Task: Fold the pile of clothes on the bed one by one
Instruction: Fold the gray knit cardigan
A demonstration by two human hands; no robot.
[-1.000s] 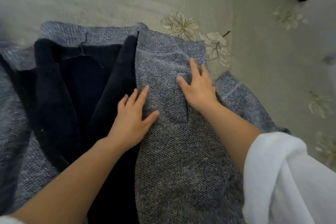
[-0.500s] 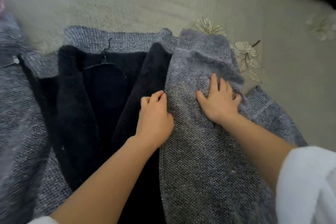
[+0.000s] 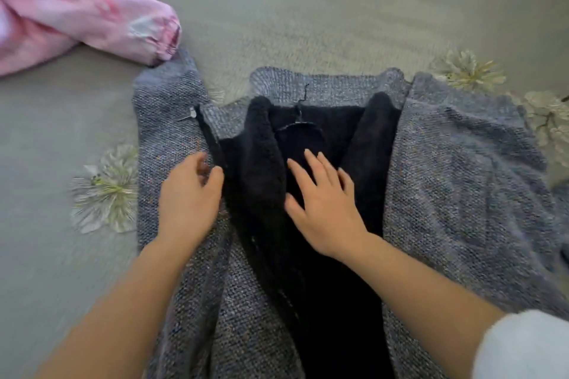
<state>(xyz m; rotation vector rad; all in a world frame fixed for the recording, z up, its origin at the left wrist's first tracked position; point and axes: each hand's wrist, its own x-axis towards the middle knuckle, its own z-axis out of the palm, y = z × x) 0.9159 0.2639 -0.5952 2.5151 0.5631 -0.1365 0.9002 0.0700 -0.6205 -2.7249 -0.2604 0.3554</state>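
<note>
Lit softly and evenly, moderately bright; shadowed faintly beside cloth folds; smeared by motion blur, worst over the pink garment [image 3: 77,9] and bedspread [image 3: 46,163] at left; stretched by wide-angle distortion at the edges; crushed near-black in the jacket lining [image 3: 323,301].

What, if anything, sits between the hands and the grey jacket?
Nothing visible. The left hand touches the grey jacket at its zipper edge, and the right hand lies flat on its dark lining. The pink garment lies aside, up left.
</note>
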